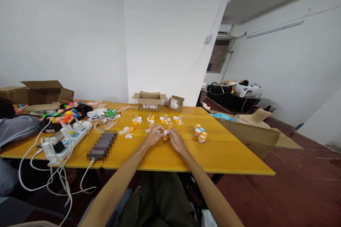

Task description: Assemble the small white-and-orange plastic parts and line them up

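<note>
My left hand (154, 137) and my right hand (176, 140) come together near the table's middle, fingers bent inward. Between their fingertips is a small white plastic part (166, 132). Just below it sits an orange-and-clear piece (165, 137), partly covered by the fingers. A small white disc (158, 132) shows in the curve of my left hand. Groups of clear cups, yellow discs and white gear-like pieces lie beyond the hands and to the left, such as the yellow disc (131, 129). To the right stands a cluster of small jars with orange, white and blue lids (203, 134).
Two cardboard boxes, one open (149, 101) and one smaller (176, 103), stand at the wall. A phone-like dark device (102, 145) lies left, beside a white power strip (77, 136) with tangled cables. Colourful balls (70, 113) are heaped at far left. The table edge (239, 172) runs in front.
</note>
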Action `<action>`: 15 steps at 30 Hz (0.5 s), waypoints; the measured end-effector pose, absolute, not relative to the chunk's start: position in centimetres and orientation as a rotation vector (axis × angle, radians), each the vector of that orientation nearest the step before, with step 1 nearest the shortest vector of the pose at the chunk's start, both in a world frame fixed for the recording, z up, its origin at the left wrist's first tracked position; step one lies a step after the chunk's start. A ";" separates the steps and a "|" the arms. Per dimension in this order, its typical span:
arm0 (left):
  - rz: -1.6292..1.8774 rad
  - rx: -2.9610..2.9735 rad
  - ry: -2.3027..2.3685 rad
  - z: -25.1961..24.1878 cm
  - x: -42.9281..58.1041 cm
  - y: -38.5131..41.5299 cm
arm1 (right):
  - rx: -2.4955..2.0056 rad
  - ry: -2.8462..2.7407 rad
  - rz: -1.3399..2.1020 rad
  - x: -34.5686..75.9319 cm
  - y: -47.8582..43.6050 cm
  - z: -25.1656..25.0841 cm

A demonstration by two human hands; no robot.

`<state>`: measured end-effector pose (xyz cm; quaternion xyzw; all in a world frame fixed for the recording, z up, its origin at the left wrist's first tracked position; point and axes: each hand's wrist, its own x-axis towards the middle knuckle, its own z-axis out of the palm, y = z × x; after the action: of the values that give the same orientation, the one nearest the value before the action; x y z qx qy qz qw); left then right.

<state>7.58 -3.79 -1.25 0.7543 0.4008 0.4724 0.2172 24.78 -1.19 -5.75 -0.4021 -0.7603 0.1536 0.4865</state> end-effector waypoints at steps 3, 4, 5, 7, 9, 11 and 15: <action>1.305 2.093 1.114 -1.3 7.6 -3.7 | -0.986 -1.848 0.400 24.8 -1.2 -5.7; 1.304 2.099 1.113 -1.3 7.6 -3.7 | -0.990 -1.846 0.405 24.9 -1.3 -5.6; 1.305 2.104 1.110 -1.3 7.6 -3.7 | -0.993 -1.843 0.408 24.9 -1.3 -5.6; 1.305 2.108 1.101 -1.3 7.6 -3.8 | -0.996 -1.837 0.413 24.9 -1.4 -5.5; 1.302 2.105 1.096 -1.2 7.6 -3.8 | -0.997 -1.833 0.425 24.8 -1.4 -5.4; 1.292 2.103 1.100 -1.2 7.5 -3.8 | -0.998 -1.827 0.444 24.8 -1.4 -5.4; 1.280 2.105 1.114 -1.3 7.5 -3.7 | -0.984 -1.789 0.476 24.6 -1.5 -5.3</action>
<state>7.49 -3.67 -1.33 0.7600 0.4020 0.4622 0.2170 24.58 -1.47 -5.26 -0.4067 -0.7396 0.1965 0.4990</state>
